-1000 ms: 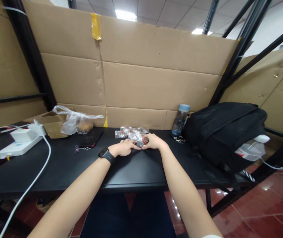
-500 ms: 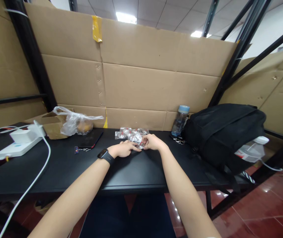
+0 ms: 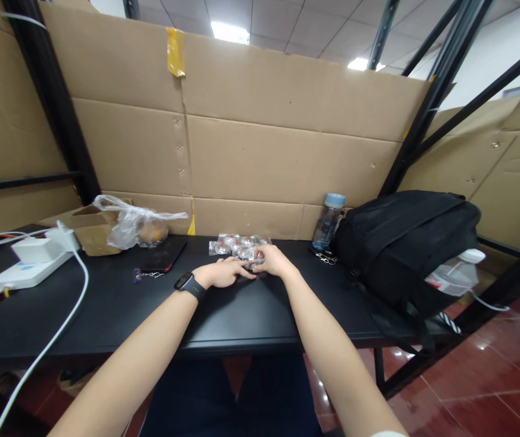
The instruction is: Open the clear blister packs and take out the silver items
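Two bare hands meeting at the near edge of a heap of small clear plastic packets [image 3: 238, 244], each with a red-and-white piece inside, on a black desk [image 3: 105, 303]. Heap lying just beyond the fingertips, toward the cardboard backing [image 3: 264, 158], its long axis running left to right along that wall. Right hand [image 3: 273, 261] nearer, already reaching into the heap's near right corner, knuckles up, fingers curled down and drawn together over one packet; grip appearing pinched on it, though the contact itself hidden under the fingers. Left hand [image 3: 223, 272] flat and low beside it, palm down, fingers stretched toward the right hand and nearly touching it, resting on the desk just short of the heap; whether it pins a packet edge cannot be told. Both forearms extended straight forward from the bottom of the frame and converging at the middle of the desk; black smartwatch [image 3: 189, 285] on the left wrist.

To the left of the heap, a dark phone [image 3: 164, 255] with a small keyring [image 3: 144, 276] beside it, then a knotted clear bag [image 3: 136, 226] against an open cardboard box [image 3: 89, 227]. Farther left, a white power strip [image 3: 27, 267] with a white cable [image 3: 59, 328] trailing off the front edge. To the right, a water bottle with a blue cap [image 3: 328, 221] standing upright next to a black backpack [image 3: 406, 243] slumped on the desk end.
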Tool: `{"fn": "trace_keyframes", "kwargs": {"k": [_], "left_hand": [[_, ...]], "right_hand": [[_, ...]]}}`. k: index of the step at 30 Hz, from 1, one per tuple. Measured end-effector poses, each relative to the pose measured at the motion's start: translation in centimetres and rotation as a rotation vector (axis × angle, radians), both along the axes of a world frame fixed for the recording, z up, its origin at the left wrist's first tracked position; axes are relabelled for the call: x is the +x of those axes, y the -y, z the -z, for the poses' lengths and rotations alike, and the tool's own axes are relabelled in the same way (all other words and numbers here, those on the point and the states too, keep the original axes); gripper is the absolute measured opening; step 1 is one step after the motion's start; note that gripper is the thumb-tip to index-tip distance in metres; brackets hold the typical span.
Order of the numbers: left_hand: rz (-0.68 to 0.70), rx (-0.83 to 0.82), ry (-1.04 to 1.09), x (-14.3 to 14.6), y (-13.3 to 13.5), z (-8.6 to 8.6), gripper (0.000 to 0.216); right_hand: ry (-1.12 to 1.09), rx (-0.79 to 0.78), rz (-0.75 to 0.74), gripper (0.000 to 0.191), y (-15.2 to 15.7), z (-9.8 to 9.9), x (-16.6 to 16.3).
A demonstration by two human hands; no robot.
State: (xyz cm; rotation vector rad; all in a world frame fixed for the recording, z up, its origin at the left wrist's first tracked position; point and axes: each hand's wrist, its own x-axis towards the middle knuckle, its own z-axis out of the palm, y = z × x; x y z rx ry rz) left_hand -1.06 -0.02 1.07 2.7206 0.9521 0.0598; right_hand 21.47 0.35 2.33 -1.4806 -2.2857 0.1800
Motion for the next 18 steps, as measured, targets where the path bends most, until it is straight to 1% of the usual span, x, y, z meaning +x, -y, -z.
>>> {"fn": "trace_keyframes", "kwargs": {"k": [2, 5, 8, 14, 18], "left_hand": [[-0.018, 0.004, -0.012, 0.0, 0.0, 0.0, 0.067], [-0.027, 0.001, -0.037, -0.1, 0.1, 0.0, 0.07], [-0.017, -0.001, -0.053, 0.0, 0.4, -0.2, 0.073], [-0.103, 0.085, -0.013, 0.2, 1.4, -1.0, 0.064], [-0.081, 0.067, -0.002, 0.0, 1.3, -0.9, 0.063]], "right_hand": [[0.021, 0.004, 0.065, 0.044, 0.2, 0.0, -0.2], [0.02, 0.008, 0.117, 0.048, 0.6, 0.1, -0.6], [0.021, 0.041, 0.134, 0.047, 0.7, 0.2, -1.0], [0.04, 0.083, 0.141, 0.042, 0.7, 0.5, -1.4], [0.021, 0.098, 0.159, 0.039, 0.6, 0.8, -1.6]]}}
